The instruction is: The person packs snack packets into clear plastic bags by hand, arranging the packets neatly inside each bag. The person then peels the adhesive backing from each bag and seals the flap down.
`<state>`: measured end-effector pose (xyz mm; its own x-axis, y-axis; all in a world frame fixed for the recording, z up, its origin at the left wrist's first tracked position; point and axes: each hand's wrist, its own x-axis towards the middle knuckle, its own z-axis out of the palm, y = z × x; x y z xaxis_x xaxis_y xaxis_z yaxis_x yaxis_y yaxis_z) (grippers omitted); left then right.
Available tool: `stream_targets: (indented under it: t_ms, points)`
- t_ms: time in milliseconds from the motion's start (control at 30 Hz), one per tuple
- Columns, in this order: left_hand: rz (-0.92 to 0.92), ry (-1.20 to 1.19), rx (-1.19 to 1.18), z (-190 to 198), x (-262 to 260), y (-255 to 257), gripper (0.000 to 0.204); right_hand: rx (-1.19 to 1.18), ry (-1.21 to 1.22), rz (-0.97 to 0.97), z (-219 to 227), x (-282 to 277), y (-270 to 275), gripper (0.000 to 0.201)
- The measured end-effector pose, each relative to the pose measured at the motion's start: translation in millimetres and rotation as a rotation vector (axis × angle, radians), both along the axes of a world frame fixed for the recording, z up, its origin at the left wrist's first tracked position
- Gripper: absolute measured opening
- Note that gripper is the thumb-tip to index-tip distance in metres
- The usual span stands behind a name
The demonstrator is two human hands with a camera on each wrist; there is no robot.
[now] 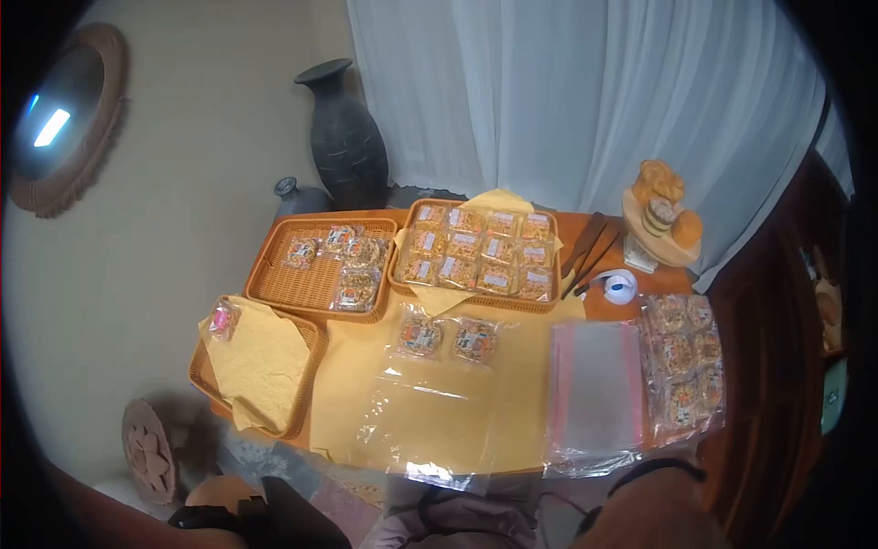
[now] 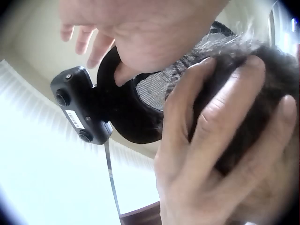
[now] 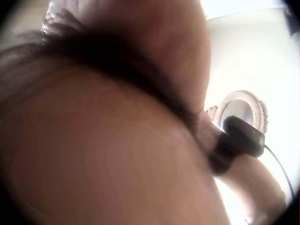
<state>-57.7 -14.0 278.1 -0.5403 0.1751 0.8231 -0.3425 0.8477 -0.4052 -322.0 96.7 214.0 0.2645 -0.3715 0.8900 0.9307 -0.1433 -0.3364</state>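
In the left wrist view, a hand that appears to be my left [image 2: 187, 173] rests on dark hair [image 2: 243, 136], its fingers spread. Another hand [image 2: 150, 37], apparently my right, reaches in from the top; its thumb touches a black headband [image 2: 124, 119] and its other fingers extend away. A black camera device [image 2: 77, 105] is attached to the band. Blurred skin and hair [image 3: 108, 51] fill much of the right wrist view, beside a wrist wearing a black camera [image 3: 243, 136]. Only forearms show in the head view, no hands.
Wicker baskets [image 1: 389, 316] with packaged snacks stand at the table's back and left. Two snack packs [image 1: 419, 337] lie on yellow cloth by clear plastic film [image 1: 430, 407]. Plastic bags [image 1: 594, 393], a white roll [image 1: 620, 286] and bagged snacks [image 1: 681, 357] are on the right.
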Motion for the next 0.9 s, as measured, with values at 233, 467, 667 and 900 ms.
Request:
stream_targets:
  t_ms: [233,467,667,900]
  points:
    - [0.008,-0.004,0.066,-7.7,-5.6,-24.3,0.072,0.077,-0.052,-0.091,-16.8,-29.6,-6.0,0.072]
    - [-0.018,0.005,0.176,-29.7,-21.4,-43.6,0.072,0.198,-0.081,-0.222,-39.6,-63.1,5.1,0.066]
    - [0.011,-0.001,0.200,-31.8,-25.4,-44.4,0.072,0.237,-0.120,-0.281,-55.3,-85.6,5.2,0.061]
    - [-0.005,0.009,0.262,-46.0,-41.6,-49.8,0.072,0.309,-0.141,-0.404,-66.8,-113.7,21.5,0.056]
